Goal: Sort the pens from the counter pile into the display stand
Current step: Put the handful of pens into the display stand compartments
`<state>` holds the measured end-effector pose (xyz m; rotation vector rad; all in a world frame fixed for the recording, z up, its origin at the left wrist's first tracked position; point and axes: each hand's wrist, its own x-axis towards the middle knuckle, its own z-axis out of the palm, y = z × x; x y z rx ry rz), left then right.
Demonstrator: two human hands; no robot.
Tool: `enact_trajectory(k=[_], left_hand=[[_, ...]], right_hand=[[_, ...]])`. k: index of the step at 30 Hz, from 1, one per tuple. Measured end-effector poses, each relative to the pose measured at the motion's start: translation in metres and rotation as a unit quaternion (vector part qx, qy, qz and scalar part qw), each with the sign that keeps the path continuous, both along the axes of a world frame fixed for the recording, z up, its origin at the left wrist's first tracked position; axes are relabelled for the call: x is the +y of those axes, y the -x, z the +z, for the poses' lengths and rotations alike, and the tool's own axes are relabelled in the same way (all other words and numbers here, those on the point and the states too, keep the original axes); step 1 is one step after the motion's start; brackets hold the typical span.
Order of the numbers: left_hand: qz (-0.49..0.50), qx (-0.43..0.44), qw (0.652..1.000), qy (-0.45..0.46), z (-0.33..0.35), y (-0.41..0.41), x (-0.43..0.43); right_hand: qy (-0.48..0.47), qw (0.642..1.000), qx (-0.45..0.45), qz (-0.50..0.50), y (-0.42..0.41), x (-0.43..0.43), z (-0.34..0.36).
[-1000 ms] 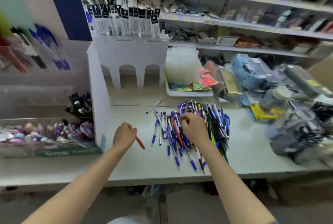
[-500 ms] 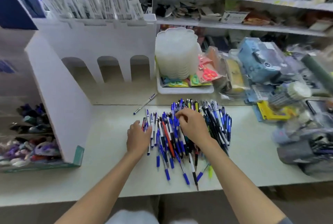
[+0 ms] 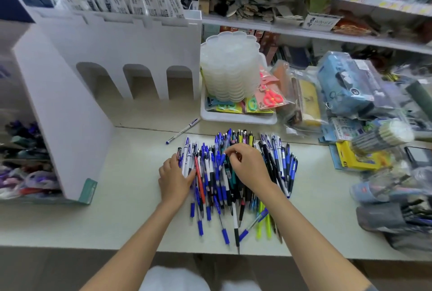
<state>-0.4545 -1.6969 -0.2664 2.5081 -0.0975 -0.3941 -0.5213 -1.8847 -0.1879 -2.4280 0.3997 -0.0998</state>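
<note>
The pen pile (image 3: 278, 169) lies on the table (image 3: 117, 197) beside the white display stand (image 3: 70, 115). The left hand (image 3: 174, 179) rests on the pile's left edge, grip slack (fingers straight); the right hand (image 3: 249, 170) has its grip pinching a blue pen (image 3: 227, 141).

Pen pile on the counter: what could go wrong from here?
1. The right hand pinches a blue pen lying among others; lifting it may drag neighbours.
2. The black-and-white pen reaches the counter edge; a nudge might knock it off.
3. The lone white pen behind the pile could be overlooked.
</note>
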Motion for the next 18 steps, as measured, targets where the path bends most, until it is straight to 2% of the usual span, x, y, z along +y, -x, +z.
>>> enact_trajectory(k=[2,7,18], left_hand=[[-0.002,-0.003,1.0,0.004,-0.002,0.002,0.002],[-0.028,0.001,0.997,-0.066,-0.002,0.006,-0.006],[0.03,0.06,0.997,0.028,0.009,0.003,-0.034]], right_hand=[[-0.002,1.0,-0.006,0.005,0.0,-0.001,-0.001],[-0.008,1.0,-0.018,0.019,0.0,0.0,-0.006],[-0.019,0.999,-0.028,0.023,0.003,0.005,-0.01]])
